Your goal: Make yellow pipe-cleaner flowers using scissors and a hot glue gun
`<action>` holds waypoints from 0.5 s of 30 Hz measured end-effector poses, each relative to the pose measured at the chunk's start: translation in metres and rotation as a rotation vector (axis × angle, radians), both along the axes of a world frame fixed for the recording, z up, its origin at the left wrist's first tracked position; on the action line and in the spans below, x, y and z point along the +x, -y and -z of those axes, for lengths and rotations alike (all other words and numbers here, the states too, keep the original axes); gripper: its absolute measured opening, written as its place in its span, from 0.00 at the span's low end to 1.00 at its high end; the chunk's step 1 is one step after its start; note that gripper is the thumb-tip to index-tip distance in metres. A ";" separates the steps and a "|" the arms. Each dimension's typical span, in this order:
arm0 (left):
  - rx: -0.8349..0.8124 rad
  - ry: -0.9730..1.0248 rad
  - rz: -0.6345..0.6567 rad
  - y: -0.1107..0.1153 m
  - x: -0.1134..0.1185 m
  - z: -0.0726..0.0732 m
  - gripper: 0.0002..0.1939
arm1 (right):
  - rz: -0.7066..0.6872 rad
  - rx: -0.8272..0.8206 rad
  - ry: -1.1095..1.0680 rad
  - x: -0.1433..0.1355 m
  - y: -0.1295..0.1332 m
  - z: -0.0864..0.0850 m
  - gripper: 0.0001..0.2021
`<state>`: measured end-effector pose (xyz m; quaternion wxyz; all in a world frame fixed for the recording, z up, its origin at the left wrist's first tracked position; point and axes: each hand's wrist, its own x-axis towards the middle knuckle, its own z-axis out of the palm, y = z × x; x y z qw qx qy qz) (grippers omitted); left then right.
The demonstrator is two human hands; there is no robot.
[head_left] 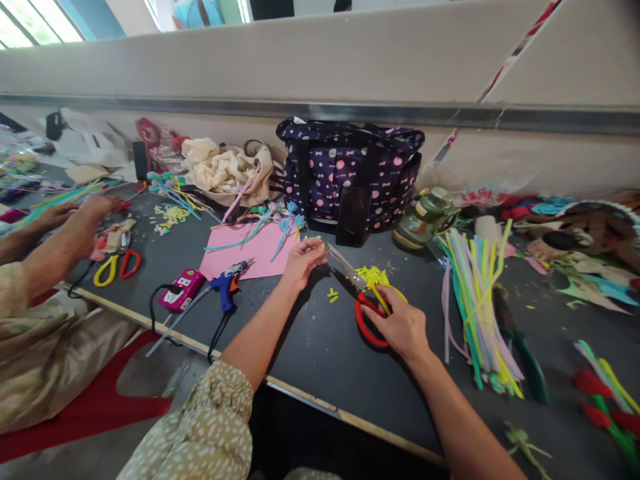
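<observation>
My right hand point(404, 325) has its fingers through the handles of scissors point(358, 283), one loop red and one yellow. The blades point up and left, their tips close to my left hand point(303, 263). Thumb and fingers of that left hand are pinched on a small yellow piece point(323, 247), mostly hidden by the fingertips. Behind the scissors lies a pile of short yellow cut pieces point(373, 275). A few more yellow bits point(333, 295) are scattered on the dark tabletop point(310, 340) between my hands.
A pink sheet point(260, 257), blue glue gun point(226, 285) and pink box point(182, 291) lie left. Behind stand a patterned bag point(325, 170), phone point(353, 217) and green jar point(425, 219). Pipe cleaners point(480, 300) are bundled right. A co-worker's hands point(95, 208) work at far left.
</observation>
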<state>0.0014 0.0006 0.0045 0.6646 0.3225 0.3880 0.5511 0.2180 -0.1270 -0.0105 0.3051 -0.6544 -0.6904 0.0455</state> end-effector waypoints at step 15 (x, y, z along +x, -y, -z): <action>0.031 0.015 -0.002 0.000 -0.001 0.003 0.17 | -0.047 0.017 0.030 0.001 0.001 0.002 0.23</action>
